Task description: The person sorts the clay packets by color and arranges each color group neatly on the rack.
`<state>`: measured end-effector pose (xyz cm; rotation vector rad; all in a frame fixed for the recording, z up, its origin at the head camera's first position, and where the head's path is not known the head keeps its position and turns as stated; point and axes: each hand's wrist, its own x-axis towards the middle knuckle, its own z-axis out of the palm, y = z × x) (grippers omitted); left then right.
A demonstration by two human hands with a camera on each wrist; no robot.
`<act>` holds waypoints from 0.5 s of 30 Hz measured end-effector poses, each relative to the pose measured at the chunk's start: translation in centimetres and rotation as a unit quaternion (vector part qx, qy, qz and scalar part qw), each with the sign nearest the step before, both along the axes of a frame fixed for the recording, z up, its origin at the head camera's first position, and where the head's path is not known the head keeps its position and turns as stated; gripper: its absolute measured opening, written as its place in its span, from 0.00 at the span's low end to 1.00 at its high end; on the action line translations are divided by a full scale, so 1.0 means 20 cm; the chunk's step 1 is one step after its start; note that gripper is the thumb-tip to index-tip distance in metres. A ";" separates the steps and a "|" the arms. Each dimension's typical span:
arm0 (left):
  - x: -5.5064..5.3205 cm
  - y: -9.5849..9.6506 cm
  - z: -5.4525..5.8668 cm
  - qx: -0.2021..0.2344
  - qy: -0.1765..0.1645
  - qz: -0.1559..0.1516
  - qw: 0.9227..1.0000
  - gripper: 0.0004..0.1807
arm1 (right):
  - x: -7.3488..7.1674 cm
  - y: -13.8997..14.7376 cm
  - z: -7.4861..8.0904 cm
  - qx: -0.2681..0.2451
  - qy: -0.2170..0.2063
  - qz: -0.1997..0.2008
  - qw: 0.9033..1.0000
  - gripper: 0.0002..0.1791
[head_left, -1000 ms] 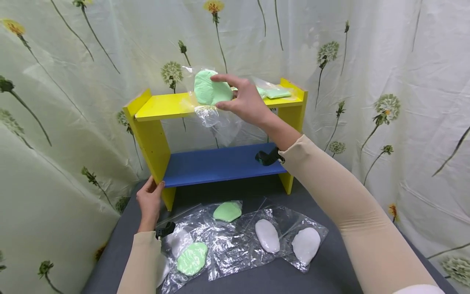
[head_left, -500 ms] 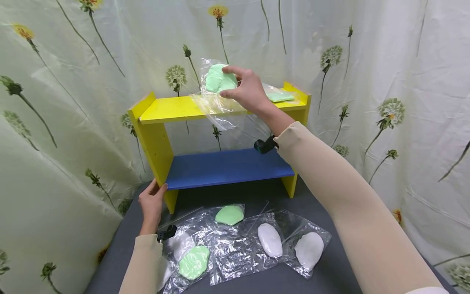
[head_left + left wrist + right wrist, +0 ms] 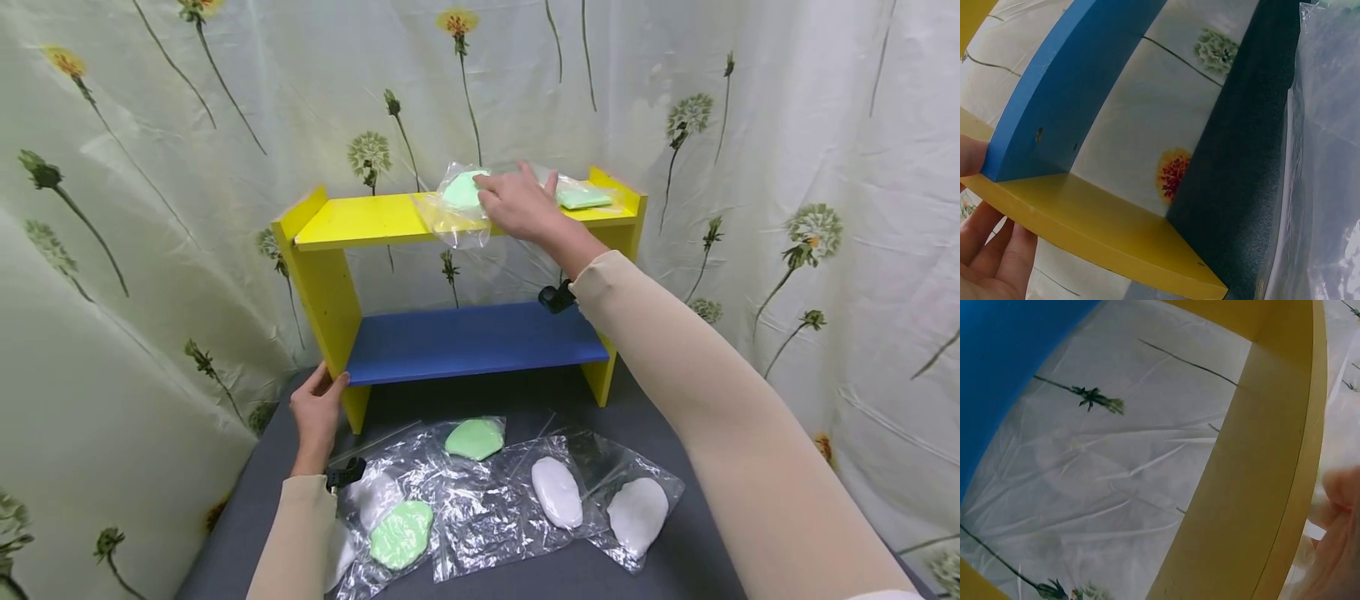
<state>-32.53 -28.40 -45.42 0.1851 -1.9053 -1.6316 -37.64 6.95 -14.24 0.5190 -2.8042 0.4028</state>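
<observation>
A yellow shelf unit [image 3: 367, 218] with a blue lower board [image 3: 472, 337] stands on the dark table. My left hand [image 3: 317, 412] grips its left side panel at the level of the blue board. In the left wrist view the thumb [image 3: 969, 156] lies in front and the fingers [image 3: 1007, 253] reach behind the yellow panel. On the top board lies a clear bag with a flat mint-green lump [image 3: 461, 192]. My right hand [image 3: 521, 200] is over that bag's right side, fingers spread, one fingertip at the green lump. Just right of this hand lies another bagged green lump [image 3: 583, 197].
In front of the unit several clear zip bags lie overlapping, holding green lumps [image 3: 402, 535] and white lumps [image 3: 557, 492]. One green lump [image 3: 475, 439] is close to the unit. A flower-printed curtain [image 3: 675, 50] hangs behind and at the sides.
My right hand has lowered the bagged green lump onto the top board and its grip has loosened, fingers now spread. My left hand stays on the side panel.
</observation>
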 end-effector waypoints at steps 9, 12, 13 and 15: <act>0.00 0.00 0.01 0.009 -0.002 0.004 1.000 0.24 | 0.01 0.03 -0.02 0.050 0.014 -0.010 0.999 0.26; 0.00 0.00 0.01 0.005 -0.003 0.004 1.000 0.24 | 0.01 0.03 -0.02 0.021 0.031 -0.010 0.999 0.26; 0.00 0.00 0.01 0.005 -0.004 0.004 1.000 0.24 | 0.01 0.03 -0.02 0.010 0.042 -0.009 0.999 0.26; 0.00 -0.01 0.00 0.005 -0.006 0.002 1.000 0.24 | 0.01 0.03 -0.03 -0.008 0.064 -0.007 0.998 0.25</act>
